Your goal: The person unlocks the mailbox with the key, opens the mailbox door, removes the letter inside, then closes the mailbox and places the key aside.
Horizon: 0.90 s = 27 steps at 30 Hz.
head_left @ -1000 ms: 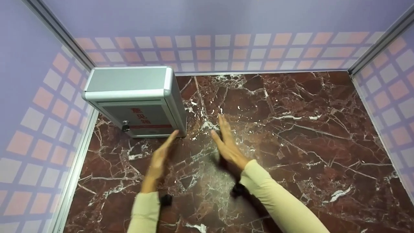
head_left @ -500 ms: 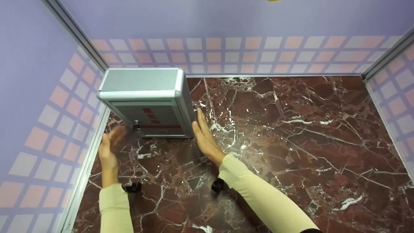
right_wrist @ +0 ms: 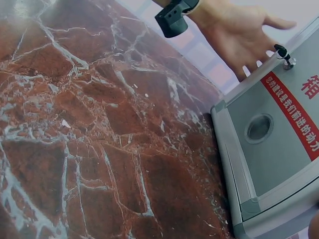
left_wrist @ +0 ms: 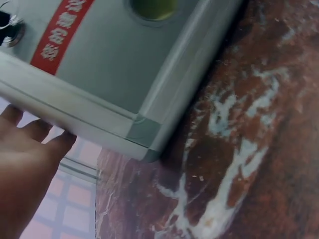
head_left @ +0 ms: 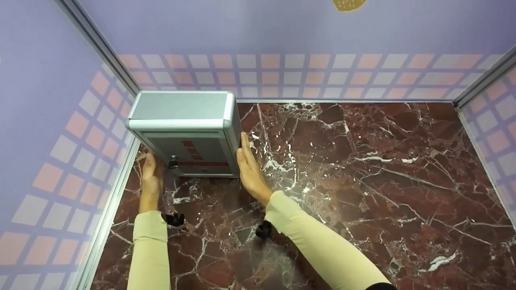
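Observation:
A silver-grey box (head_left: 179,105) with red lettering and a small black lock (head_left: 173,162) on its front stands upright at the back left. The left hand (head_left: 150,181) is at the box's left side, its fingertips against the side edge in the left wrist view. On the other side, the right hand (head_left: 250,171) lies flat along the right wall, fingers extended. In the right wrist view the left hand (right_wrist: 244,37) has its thumb spread and fingers at the box's edge. Only a bit of the right hand (right_wrist: 314,230) shows at that view's corner.
The box stands on a dark red marbled surface (head_left: 363,193). A purple wall (head_left: 282,24) with pink and white squares rises behind it, and another wall (head_left: 40,80) is close at the left. Black cameras sit at both wrists.
The left hand moved left, around the front of the box to its left side. The right hand moved left onto the right side. The head view has shifted slightly.

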Motion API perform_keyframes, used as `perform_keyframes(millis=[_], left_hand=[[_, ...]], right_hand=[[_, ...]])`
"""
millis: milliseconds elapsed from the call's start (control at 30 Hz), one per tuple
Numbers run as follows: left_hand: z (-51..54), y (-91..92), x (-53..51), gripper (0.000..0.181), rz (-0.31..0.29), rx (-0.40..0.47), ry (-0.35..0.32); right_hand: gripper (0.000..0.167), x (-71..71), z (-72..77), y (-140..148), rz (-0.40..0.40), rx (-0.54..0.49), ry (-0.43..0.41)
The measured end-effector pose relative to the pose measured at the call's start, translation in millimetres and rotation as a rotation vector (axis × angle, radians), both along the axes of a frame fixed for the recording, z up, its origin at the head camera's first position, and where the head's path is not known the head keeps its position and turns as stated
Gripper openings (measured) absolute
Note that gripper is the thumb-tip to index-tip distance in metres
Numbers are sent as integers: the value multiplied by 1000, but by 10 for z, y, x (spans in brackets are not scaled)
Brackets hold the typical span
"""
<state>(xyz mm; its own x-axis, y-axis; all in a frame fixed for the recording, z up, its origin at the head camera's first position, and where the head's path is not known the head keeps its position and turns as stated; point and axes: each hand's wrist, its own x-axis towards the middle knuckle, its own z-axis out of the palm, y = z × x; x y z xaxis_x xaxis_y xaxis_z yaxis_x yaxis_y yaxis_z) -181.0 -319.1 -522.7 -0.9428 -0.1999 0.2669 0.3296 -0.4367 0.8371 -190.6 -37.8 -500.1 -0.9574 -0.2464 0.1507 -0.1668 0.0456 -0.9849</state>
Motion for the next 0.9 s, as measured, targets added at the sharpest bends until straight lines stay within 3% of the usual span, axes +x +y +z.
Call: perform_keyframes(millis=[67,167,233,333,533,733,900], left_hand=[[-36,-10,-1,86,-17,-6,-1],[-15,-19,25,56,-12,-35,-30],[140,84,102,50,25,-35,-73],[154,96,97,36,23,-15,-65],[151,80,119,39,26,-17,-73],[133,155,128,33,44,-11,-47],[133,265,120,42,74,-99,-118]], right_hand=[[56,14,-11,-5,8,-19,9],[55,43,33,-5,19,-32,17],[55,47,27,0,25,-22,17],[56,19,-27,10,25,1,20],[58,20,-24,0,16,15,46],[56,17,-24,50,16,-9,8],[58,4,-30,192,21,-31,-8]])
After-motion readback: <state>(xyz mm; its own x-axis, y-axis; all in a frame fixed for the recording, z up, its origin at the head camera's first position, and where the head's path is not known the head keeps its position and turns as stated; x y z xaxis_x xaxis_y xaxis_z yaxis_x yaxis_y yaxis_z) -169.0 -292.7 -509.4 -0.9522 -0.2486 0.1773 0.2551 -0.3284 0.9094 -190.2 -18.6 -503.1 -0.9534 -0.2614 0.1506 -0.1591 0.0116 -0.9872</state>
